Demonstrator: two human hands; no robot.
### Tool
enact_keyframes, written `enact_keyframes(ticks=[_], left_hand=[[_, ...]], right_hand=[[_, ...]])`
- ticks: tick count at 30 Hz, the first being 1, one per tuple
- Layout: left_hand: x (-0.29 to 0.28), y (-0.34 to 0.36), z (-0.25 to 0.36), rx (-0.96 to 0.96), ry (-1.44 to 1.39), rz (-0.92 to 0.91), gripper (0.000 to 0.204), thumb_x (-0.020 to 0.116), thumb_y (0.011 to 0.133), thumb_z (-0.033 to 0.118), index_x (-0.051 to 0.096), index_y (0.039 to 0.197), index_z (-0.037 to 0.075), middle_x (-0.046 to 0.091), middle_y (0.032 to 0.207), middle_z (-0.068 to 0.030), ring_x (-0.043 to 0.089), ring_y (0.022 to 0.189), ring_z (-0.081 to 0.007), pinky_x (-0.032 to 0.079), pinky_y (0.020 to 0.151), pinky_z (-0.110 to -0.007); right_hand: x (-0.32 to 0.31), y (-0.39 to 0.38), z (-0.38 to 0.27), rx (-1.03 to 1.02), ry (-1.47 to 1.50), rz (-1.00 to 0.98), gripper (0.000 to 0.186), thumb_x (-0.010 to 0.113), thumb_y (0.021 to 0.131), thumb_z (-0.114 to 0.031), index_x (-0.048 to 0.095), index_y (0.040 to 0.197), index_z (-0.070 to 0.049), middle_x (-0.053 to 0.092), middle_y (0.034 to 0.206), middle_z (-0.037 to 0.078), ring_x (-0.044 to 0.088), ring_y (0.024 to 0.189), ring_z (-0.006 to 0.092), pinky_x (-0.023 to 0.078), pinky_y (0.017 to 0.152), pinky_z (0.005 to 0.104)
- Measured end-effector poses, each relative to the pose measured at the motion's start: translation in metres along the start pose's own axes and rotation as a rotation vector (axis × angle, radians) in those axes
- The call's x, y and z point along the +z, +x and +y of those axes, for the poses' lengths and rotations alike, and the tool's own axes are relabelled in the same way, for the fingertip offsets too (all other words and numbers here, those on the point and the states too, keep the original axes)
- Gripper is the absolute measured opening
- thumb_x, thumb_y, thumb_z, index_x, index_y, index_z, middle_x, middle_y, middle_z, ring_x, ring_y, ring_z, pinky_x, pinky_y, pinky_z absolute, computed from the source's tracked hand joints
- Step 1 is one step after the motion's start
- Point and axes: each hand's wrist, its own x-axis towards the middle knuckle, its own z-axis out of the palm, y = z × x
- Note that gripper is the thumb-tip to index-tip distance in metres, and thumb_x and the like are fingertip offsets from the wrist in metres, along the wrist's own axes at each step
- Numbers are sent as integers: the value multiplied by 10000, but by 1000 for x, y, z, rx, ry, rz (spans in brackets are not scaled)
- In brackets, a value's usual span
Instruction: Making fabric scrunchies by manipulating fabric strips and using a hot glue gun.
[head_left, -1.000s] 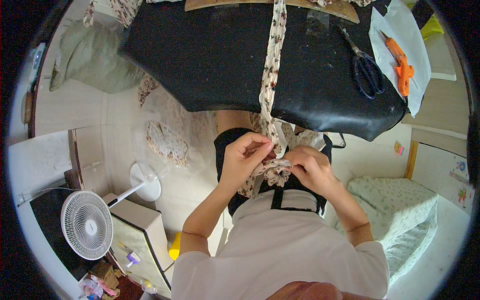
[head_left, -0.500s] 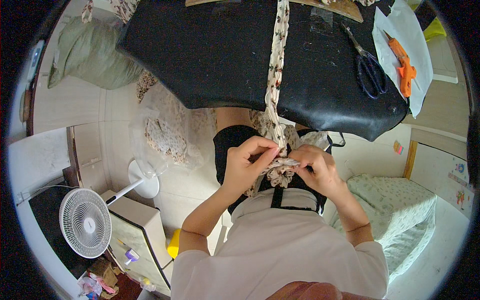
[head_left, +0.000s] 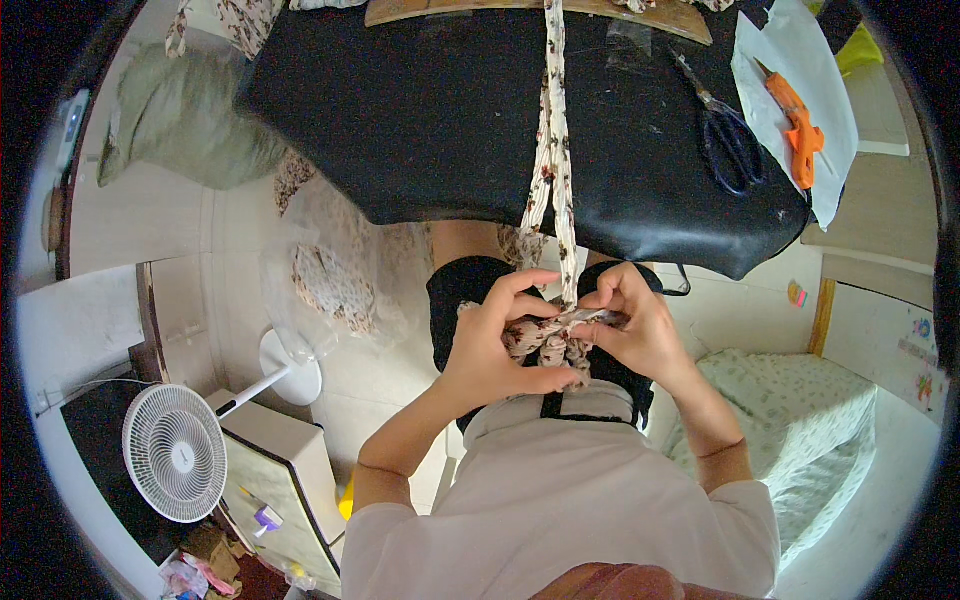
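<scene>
A bunched, ruffled piece of cream floral fabric (head_left: 548,343) is held over my lap between both hands. My left hand (head_left: 495,350) is curved round its left side, fingers over the top and thumb low at its lower edge. At the right side my right hand (head_left: 645,330) pinches the bunch and a narrow, pale twisted piece across it. A long pleated floral strip (head_left: 557,120) runs from the bunch up over the black mat (head_left: 400,120), forked in two over the front edge.
Navy-handled scissors (head_left: 731,140) and an orange glue gun (head_left: 800,130) on a white sheet (head_left: 834,180) lie at the table's right. A curved wooden board (head_left: 460,12) is at the back. A white fan (head_left: 175,450), bagged fabric (head_left: 330,290) and patterned bedding (head_left: 760,410) surround me.
My left thumb has swung down from the strip to the bunch's lower edge. My right fingers have shifted higher on the bunch. The long strip now shows as two separated lengths near the table edge.
</scene>
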Motion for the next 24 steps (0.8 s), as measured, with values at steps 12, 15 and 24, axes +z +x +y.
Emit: enact_keyframes(ticks=[12, 15, 24], left_hand=[[6, 0, 17, -293, -283, -109, 327, 699, 789, 13, 406, 921, 74, 620, 862, -70, 612, 774, -100, 485, 684, -224], [7, 2, 31, -454, -425, -134, 356, 718, 765, 23, 388, 882, 90, 606, 847, -66, 603, 781, -113, 498, 675, -244], [12, 11, 33, -534, -497, -185, 319, 693, 774, -17, 401, 843, 95, 582, 802, -37, 572, 744, -76, 481, 636, -209]], right_hand=[[-22, -25, -5, 95, 317, -169, 478, 784, 705, -40, 394, 981, -46, 613, 933, 77, 621, 904, 138, 496, 752, 273], [-30, -34, 2, -215, 287, -225, 611, 815, 654, -40, 397, 1098, -56, 571, 1067, 133, 599, 990, 198, 490, 818, 300], [-2, -26, 5, -777, -166, 200, 523, 761, 670, -129, 530, 1136, -85, 570, 1039, 108, 591, 882, 218, 517, 687, 306]])
